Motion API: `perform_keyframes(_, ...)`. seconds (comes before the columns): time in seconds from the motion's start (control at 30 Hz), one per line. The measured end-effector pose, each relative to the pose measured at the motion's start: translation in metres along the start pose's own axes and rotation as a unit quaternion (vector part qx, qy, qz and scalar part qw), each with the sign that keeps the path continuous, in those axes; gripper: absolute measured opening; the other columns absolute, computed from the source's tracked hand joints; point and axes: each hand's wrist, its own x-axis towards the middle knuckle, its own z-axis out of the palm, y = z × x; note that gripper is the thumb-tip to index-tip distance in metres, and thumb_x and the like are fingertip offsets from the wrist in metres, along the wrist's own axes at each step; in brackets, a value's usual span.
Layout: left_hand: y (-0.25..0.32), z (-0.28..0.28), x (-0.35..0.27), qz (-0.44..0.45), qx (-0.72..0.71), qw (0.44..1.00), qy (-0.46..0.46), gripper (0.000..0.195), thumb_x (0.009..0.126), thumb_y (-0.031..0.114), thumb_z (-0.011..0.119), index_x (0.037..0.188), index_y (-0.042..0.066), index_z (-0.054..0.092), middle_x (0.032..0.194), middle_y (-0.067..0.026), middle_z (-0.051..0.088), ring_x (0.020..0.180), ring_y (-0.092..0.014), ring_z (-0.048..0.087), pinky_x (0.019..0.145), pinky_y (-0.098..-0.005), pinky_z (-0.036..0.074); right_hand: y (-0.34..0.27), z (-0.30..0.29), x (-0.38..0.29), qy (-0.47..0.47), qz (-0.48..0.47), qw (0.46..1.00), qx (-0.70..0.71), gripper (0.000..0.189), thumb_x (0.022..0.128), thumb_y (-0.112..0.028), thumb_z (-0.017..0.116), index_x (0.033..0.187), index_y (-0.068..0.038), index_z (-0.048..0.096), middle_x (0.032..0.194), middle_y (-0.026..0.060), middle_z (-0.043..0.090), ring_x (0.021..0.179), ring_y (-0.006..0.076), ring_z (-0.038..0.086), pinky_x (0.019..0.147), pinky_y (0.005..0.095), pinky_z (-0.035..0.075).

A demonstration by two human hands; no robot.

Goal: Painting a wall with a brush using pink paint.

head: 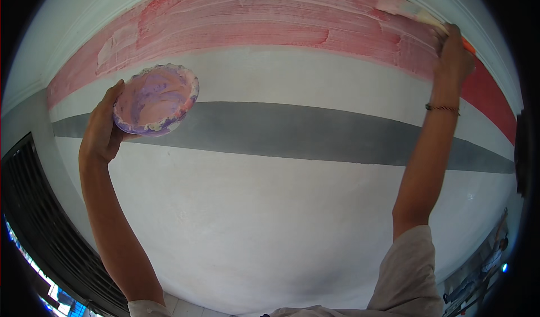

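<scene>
My left hand [101,125] holds up a round, shallow bowl [156,100] by its left side. The bowl is coated inside with pink and purple paste, with lumpy residue around its rim. At the upper right my right hand [453,57] is closed around a paintbrush [426,18] with a pale handle that has an orange end. Its bristle end lies against the top of a red band [253,17] on the wall, just under the ceiling moulding. Streaky pinkish-white coating covers most of the band; a stretch right of my right hand is plain, solid red.
Below the red band the white wall [270,216] carries a grey stripe [295,131]. White moulding [468,17] edges the ceiling. Dark louvred shutters [55,224] stand at the lower left. Another person [493,258] is small at the lower right, near dark bars.
</scene>
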Motion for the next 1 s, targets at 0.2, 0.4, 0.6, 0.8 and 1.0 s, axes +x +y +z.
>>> perform_keyframes(0.2, -0.002, -0.003, 0.001, -0.010, 0.008, 1.000, 0.019, 0.055, 0.088, 0.042, 0.047, 0.117, -0.003, 0.048, 0.106, -0.0168, 0.058, 0.087, -0.022, 0.063, 0.069, -0.0363, 0.057, 0.001, -0.049, 0.039, 0.052, -0.088, 0.982, -0.156, 0.027, 0.076, -0.017, 0.061, 0.082, 0.009, 0.061, 0.074, 0.0111, 0.066, 0.059, 0.0167, 0.064, 0.055, 0.0269, 0.052)
perform_keyframes(0.4, -0.002, -0.006, 0.005, -0.018, 0.022, 0.999, 0.030, 0.056, 0.088, 0.043, 0.047, 0.119, -0.003, 0.048, 0.108, -0.0168, 0.059, 0.091, -0.022, 0.063, 0.073, -0.0375, 0.056, 0.021, -0.050, 0.026, 0.078, -0.416, 0.747, -0.512, 0.023, 0.079, -0.030, 0.059, 0.090, -0.010, 0.065, 0.080, 0.0056, 0.066, 0.065, 0.0210, 0.064, 0.060, 0.0338, 0.051)
perform_keyframes(0.6, -0.010, -0.012, 0.014, -0.036, -0.004, 0.999, -0.031, 0.056, 0.090, 0.044, 0.043, 0.124, 0.000, 0.045, 0.113, -0.0132, 0.058, 0.095, -0.020, 0.062, 0.079, -0.0326, 0.054, 0.101, 0.012, -0.068, -0.092, -0.597, 0.637, -0.479, 0.014, 0.074, -0.017, 0.059, 0.087, -0.013, 0.059, 0.078, 0.0041, 0.054, 0.062, 0.0207, 0.058, 0.050, 0.0337, 0.050)
perform_keyframes(0.8, -0.007, -0.004, 0.013, -0.044, 0.007, 0.999, -0.019, 0.055, 0.090, 0.044, 0.042, 0.124, 0.000, 0.045, 0.113, -0.0138, 0.057, 0.096, -0.020, 0.062, 0.079, -0.0328, 0.054, 0.078, 0.077, -0.158, -0.203, -0.563, 0.727, -0.336, 0.010, 0.066, -0.011, 0.060, 0.073, -0.007, 0.056, 0.066, 0.0073, 0.050, 0.053, 0.0201, 0.055, 0.042, 0.0307, 0.045)
perform_keyframes(1.0, 0.006, 0.011, -0.004, -0.057, 0.030, 0.996, 0.063, 0.056, 0.088, 0.044, 0.046, 0.121, -0.001, 0.047, 0.113, -0.0149, 0.057, 0.095, -0.023, 0.062, 0.076, -0.0367, 0.055, 0.061, 0.152, -0.206, -0.269, -0.449, 0.833, -0.178, 0.010, 0.067, -0.011, 0.061, 0.070, -0.003, 0.056, 0.063, 0.0122, 0.054, 0.055, 0.0231, 0.058, 0.041, 0.0323, 0.046)
